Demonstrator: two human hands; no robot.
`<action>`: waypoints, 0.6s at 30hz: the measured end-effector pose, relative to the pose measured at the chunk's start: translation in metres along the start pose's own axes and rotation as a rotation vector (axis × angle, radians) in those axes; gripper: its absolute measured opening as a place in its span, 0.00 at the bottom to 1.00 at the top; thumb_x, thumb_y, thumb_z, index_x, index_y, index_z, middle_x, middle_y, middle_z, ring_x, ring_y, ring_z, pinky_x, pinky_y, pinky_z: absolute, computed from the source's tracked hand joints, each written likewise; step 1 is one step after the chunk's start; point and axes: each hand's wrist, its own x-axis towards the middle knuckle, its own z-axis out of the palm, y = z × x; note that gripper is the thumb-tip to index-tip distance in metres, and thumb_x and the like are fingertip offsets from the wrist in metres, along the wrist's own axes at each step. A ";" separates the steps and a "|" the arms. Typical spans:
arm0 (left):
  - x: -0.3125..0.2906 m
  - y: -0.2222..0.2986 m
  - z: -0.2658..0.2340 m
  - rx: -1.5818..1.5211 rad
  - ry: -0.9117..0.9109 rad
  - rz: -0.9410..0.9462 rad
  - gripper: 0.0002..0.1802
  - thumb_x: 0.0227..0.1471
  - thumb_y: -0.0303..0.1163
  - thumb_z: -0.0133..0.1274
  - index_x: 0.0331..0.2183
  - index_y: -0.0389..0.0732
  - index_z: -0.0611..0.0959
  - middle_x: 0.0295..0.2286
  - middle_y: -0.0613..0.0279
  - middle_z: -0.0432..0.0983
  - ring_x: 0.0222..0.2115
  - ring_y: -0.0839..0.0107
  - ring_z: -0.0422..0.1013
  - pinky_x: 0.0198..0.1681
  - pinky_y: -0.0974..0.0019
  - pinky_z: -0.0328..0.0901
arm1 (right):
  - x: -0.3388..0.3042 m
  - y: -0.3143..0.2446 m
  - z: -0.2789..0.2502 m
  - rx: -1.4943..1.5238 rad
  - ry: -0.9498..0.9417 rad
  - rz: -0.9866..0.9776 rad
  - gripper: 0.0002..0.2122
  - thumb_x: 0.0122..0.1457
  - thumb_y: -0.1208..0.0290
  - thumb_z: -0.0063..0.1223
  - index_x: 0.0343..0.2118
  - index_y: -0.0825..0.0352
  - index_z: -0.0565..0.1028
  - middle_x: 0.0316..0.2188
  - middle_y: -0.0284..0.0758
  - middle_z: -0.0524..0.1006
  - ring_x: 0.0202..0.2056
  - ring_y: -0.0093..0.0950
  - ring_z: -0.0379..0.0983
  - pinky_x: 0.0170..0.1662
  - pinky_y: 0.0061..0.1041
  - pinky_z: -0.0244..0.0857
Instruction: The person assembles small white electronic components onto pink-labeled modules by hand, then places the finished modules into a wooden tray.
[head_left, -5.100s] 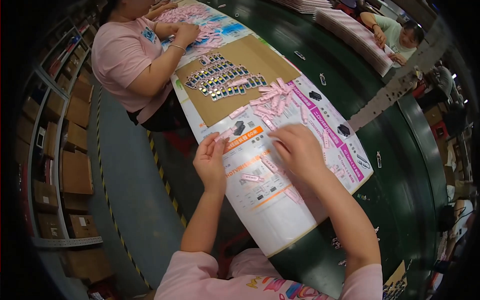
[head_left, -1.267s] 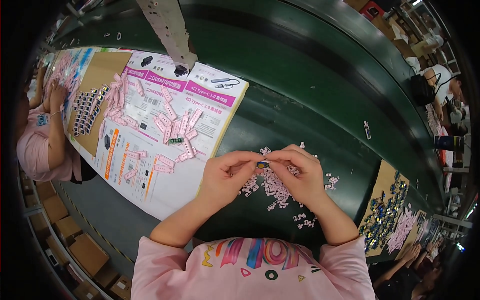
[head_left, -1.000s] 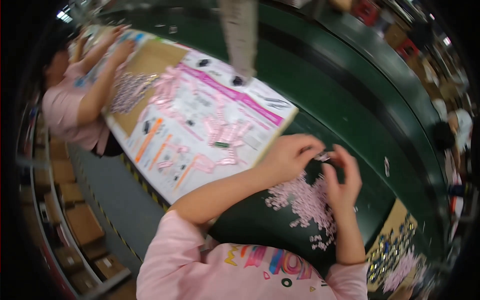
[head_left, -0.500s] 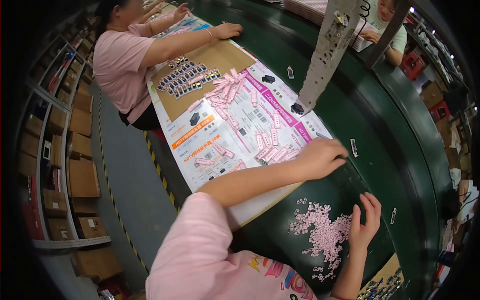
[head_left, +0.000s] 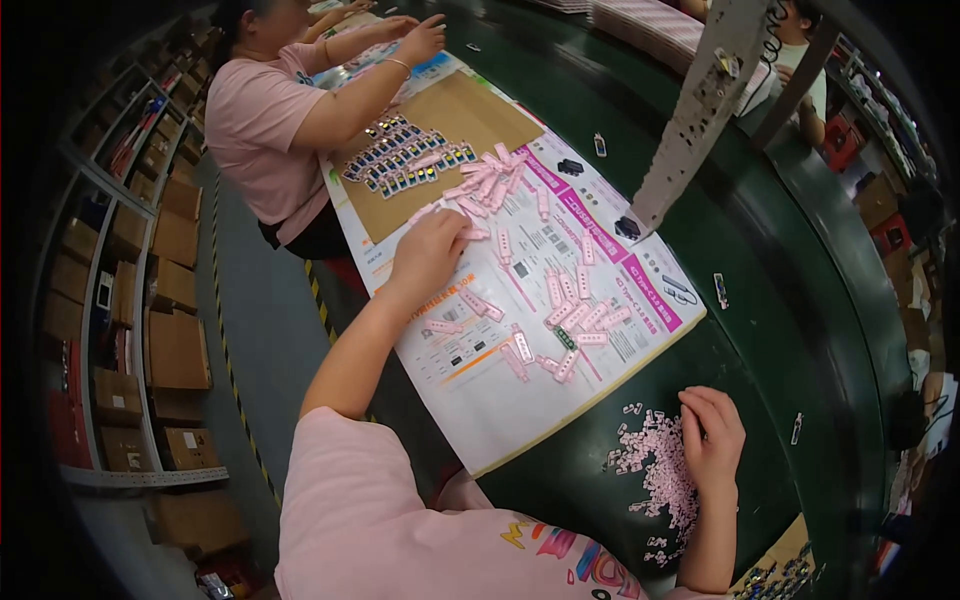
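Observation:
My left hand [head_left: 430, 252] is over the printed sheet [head_left: 455, 415], its curled fingers on a pink elongated casing [head_left: 474, 234] at the near edge of the casing heap. The fingertips are partly hidden. My right hand [head_left: 714, 440] hovers at the right side of a pile of tiny pink-white parts [head_left: 650, 460] on the green surface. Thumb and fingers come together there; anything between them is too small to make out. Between the hands, several pink casings [head_left: 575, 315] lie loosely grouped, with a green circuit board [head_left: 565, 338] among them.
Brown cardboard [head_left: 475, 110] at the far left carries rows of small assembled boards [head_left: 410, 160]. A co-worker in pink [head_left: 265, 120] sits beside it. A pitted metal post [head_left: 690, 120] rises at the sheet's far edge. Small boards [head_left: 720, 291] lie spaced along the green belt.
My left hand has swung left from the sheet's right edge to the casings. My right hand's spread fingers have drawn together. The co-worker's arm has pulled back and lifted.

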 end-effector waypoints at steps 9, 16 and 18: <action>0.069 -0.044 -0.026 -0.776 0.059 -0.454 0.12 0.55 0.34 0.57 0.39 0.37 0.84 0.27 0.68 0.79 0.23 0.80 0.68 0.25 0.77 0.62 | -0.018 0.012 -0.006 -0.055 -0.055 0.067 0.08 0.51 0.83 0.57 0.35 0.68 0.81 0.37 0.34 0.80 0.34 0.32 0.75 0.39 0.25 0.69; 0.123 -0.060 -0.074 -0.161 0.396 -0.374 0.15 0.51 0.39 0.54 0.33 0.38 0.85 0.30 0.54 0.82 0.31 0.53 0.76 0.36 0.57 0.70 | -0.013 0.003 -0.010 -0.047 -0.034 0.071 0.08 0.50 0.82 0.57 0.34 0.68 0.81 0.36 0.35 0.80 0.34 0.33 0.75 0.38 0.26 0.69; 0.098 -0.050 -0.060 0.056 0.011 -0.342 0.15 0.51 0.42 0.54 0.31 0.40 0.85 0.30 0.53 0.82 0.31 0.52 0.76 0.36 0.55 0.70 | -0.017 0.007 -0.011 -0.048 -0.007 0.089 0.08 0.50 0.82 0.58 0.34 0.68 0.81 0.35 0.36 0.80 0.33 0.33 0.75 0.38 0.26 0.69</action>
